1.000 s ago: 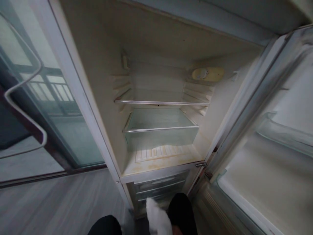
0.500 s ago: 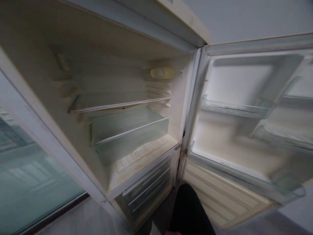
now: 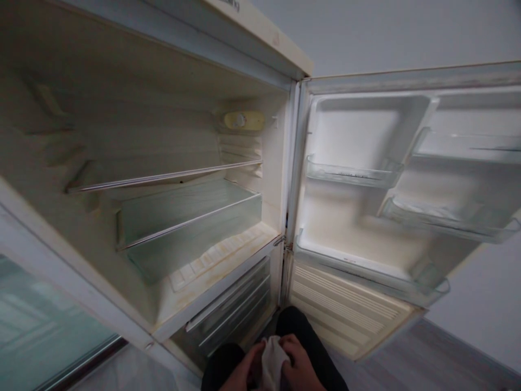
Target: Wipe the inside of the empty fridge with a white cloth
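A whitish cloth (image 3: pixel 273 358) is bunched up between my two hands at the bottom of the view, low in front of the fridge. My left hand (image 3: pixel 247 367) closes on its left side. On the other side, the fingers of my right hand (image 3: pixel 298 363) grip the same cloth. In front stands an open fridge (image 3: pixel 220 301) with a glass shelf (image 3: pixel 166 178) and a clear drawer (image 3: pixel 203 228) inside. Brownish stains mark the fridge floor below the drawer. Neither hand touches the fridge.
The upper fridge door (image 3: pixel 337 214) stands open to the right, with clear door bins (image 3: pixel 354 174). Below it, the ribbed lower door (image 3: pixel 350 309) is open too, beside the freezer drawers (image 3: pixel 236 312). My dark-clothed knees are under my hands. A glass pane (image 3: pixel 49 326) is at left.
My view has turned to the right, so the fridge sits further left. Both hands and the cloth have come up into view at the bottom.
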{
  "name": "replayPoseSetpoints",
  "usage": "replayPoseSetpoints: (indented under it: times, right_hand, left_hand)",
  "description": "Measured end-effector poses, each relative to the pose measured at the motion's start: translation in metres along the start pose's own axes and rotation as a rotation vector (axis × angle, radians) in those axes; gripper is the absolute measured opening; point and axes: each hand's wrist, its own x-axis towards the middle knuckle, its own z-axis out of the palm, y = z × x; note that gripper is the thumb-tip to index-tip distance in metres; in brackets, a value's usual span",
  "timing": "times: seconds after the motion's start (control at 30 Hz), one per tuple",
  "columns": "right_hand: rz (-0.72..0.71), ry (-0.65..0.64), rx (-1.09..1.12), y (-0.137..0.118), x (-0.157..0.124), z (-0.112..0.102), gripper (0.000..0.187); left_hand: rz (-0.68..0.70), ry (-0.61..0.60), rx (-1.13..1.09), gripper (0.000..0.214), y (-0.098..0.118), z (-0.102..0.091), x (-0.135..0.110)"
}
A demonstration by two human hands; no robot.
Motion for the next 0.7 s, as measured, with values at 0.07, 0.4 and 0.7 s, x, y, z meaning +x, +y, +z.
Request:
replayPoseSetpoints:
  times: [0.07, 0.4, 0.7]
  right_hand:
    - [0.075, -0.105, -0.024, -0.011, 0.006, -0.003, 0.028]
    - [0.069, -0.088, -0.158, -0.006, 0.021, -0.073, 0.018]
    - [0.215, -0.616, -0.519, -0.025, 0.023, -0.121, 0.018]
  left_hand:
    - [0.092, 0.094, -0.006, 0.101, 0.004, 0.008, 0.013]
    - [0.096, 0.242, -0.074, 0.055, 0.054, 0.035, 0.041]
    - [0.201, 0.54, 0.294, 0.032, 0.106, 0.053, 0.083]
